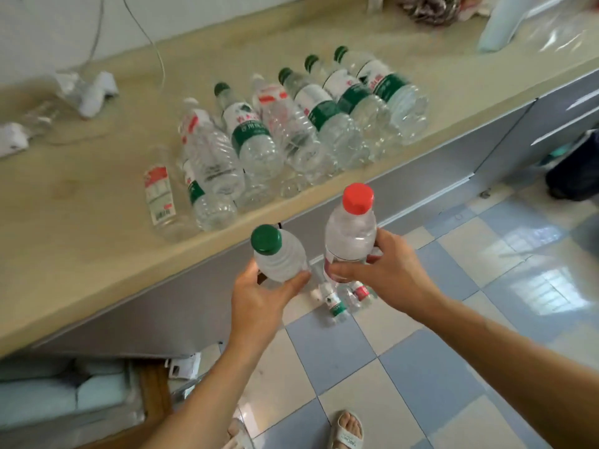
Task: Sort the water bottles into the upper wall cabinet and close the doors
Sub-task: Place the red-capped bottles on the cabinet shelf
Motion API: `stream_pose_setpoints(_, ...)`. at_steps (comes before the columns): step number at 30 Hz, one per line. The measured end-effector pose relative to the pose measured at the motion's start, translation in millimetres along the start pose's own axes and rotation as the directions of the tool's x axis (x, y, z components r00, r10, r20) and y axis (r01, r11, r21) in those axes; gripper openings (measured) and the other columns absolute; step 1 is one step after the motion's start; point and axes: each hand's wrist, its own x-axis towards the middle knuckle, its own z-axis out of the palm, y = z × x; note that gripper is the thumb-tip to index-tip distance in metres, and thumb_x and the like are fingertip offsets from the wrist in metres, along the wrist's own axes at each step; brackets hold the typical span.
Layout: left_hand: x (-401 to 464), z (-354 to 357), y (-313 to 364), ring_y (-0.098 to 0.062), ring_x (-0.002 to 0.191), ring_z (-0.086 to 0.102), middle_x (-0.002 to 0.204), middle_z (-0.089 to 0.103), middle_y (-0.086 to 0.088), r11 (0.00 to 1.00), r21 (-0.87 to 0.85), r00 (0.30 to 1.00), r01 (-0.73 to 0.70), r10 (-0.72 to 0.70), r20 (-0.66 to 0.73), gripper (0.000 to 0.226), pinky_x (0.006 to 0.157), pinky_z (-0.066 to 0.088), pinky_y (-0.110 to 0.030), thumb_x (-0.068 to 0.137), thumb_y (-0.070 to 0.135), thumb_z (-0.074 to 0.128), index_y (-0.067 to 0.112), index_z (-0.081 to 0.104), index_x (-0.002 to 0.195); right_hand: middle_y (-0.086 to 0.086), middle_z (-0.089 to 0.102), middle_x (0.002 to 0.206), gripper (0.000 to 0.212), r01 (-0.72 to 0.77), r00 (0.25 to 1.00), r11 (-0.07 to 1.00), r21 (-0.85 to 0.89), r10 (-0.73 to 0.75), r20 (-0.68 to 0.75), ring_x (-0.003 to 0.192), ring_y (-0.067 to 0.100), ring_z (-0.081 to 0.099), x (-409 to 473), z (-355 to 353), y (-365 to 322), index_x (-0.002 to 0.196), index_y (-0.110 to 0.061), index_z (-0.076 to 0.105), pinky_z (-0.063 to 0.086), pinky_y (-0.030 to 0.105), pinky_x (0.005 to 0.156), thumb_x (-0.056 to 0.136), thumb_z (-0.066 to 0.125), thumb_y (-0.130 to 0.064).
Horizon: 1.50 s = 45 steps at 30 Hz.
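My left hand (259,296) grips a clear water bottle with a green cap (275,254), held upright in front of the counter edge. My right hand (385,270) grips a taller bottle with a red cap (351,231), also upright. Both bottles hang over the floor, side by side. Several more bottles, green-capped and red-labelled, lie in a row (308,124) on the beige counter (81,228). Two small bottles (346,296) lie on the floor below my hands. The upper wall cabinet is out of view.
Crumpled plastic wrap and paper (87,92) lie at the counter's left. Grey base cabinets (421,176) run under the counter. The floor is blue and cream tile (421,367). My sandalled foot (346,429) stands at the bottom. A person's dark trouser leg (577,170) shows at the right.
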Motion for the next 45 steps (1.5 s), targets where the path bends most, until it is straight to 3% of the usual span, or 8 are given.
stream_pose_setpoints(6,10,-31,126,0.000,0.099,0.071,0.104,0.075,0.021,0.989,-0.008,0.986,-0.146,0.145,-0.082,0.045,0.080,0.055,-0.017,0.070,0.045,0.090,0.035,0.072,0.109,-0.027,0.073,0.100,0.054,0.179,0.983,0.984,-0.006,-0.179,0.027,0.094,-0.007,0.068,-4,-36,-123,0.106,-0.039,0.067,0.054,0.025,0.085,0.059,0.088,-0.054)
stream_pose_setpoints(12,33,-76,239,-0.003,0.087,0.074,0.093,0.078,0.013,0.958,-0.056,0.945,-0.280,0.265,-0.192,0.031,0.066,0.054,-0.012,0.073,0.022,0.091,0.031,0.074,0.097,-0.019,0.076,0.102,0.066,0.350,0.934,0.936,0.032,-0.351,0.069,0.096,-0.004,0.070,6,-52,-241,0.114,-0.031,0.070,0.054,0.025,0.084,0.056,0.086,-0.058)
stream_pose_setpoints(15,45,-107,292,-0.003,0.088,0.073,0.095,0.078,0.012,0.928,-0.008,0.903,-0.373,0.361,-0.231,0.032,0.067,0.053,-0.010,0.074,0.027,0.089,0.028,0.074,0.103,-0.021,0.076,0.099,0.064,0.411,0.907,0.908,0.082,-0.416,0.067,0.091,-0.006,0.071,18,-45,-304,0.114,-0.033,0.069,0.053,0.017,0.075,0.056,0.087,-0.056)
stream_pose_setpoints(22,88,-190,388,-0.005,0.087,0.074,0.094,0.078,0.011,0.854,0.037,0.812,-0.518,0.505,-0.291,0.026,0.067,0.054,-0.013,0.078,0.024,0.087,0.032,0.075,0.099,-0.011,0.078,0.099,0.058,0.539,0.836,0.824,0.172,-0.549,0.008,0.091,0.003,0.074,46,-13,-438,0.111,-0.028,0.071,0.057,0.030,0.083,0.059,0.088,-0.048)
stream_pose_setpoints(29,146,-269,484,-0.003,0.082,0.072,0.089,0.076,0.015,0.772,0.116,0.691,-0.624,0.616,-0.378,0.030,0.061,0.054,-0.015,0.072,0.043,0.085,0.032,0.071,0.097,-0.012,0.079,0.094,0.042,0.666,0.743,0.724,0.182,-0.664,-0.077,0.085,0.002,0.074,67,-1,-563,0.105,-0.025,0.074,0.054,0.023,0.075,0.069,0.092,-0.033)
stream_pose_setpoints(32,158,-298,529,0.004,0.085,0.070,0.092,0.074,0.024,0.721,0.148,0.632,-0.677,0.673,-0.385,0.037,0.059,0.054,-0.011,0.068,0.051,0.082,0.039,0.068,0.099,-0.009,0.079,0.096,0.039,0.719,0.693,0.669,0.191,-0.711,-0.120,0.088,0.007,0.075,71,-6,-615,0.107,-0.024,0.074,0.058,0.032,0.081,0.072,0.090,-0.030)
stream_pose_setpoints(39,188,-348,620,0.006,0.078,0.071,0.087,0.075,0.023,0.703,0.148,0.569,-0.695,0.665,-0.483,0.033,0.061,0.052,-0.019,0.071,0.052,0.082,0.036,0.070,0.097,-0.014,0.078,0.092,0.027,0.829,0.559,0.529,0.183,-0.797,-0.229,0.081,0.002,0.074,98,-19,-720,0.102,-0.032,0.071,0.055,0.019,0.064,0.080,0.084,-0.029)
stream_pose_setpoints(45,237,-363,667,-0.012,0.083,0.075,0.090,0.078,0.008,0.760,0.171,0.566,-0.627,0.595,-0.571,0.039,0.073,0.059,-0.034,0.074,0.057,0.081,0.028,0.073,0.099,-0.025,0.063,0.098,0.047,0.898,0.435,0.432,0.084,-0.847,-0.304,0.081,-0.004,0.063,153,-21,-778,0.125,-0.031,0.052,0.046,0.014,0.060,0.086,0.079,-0.031)
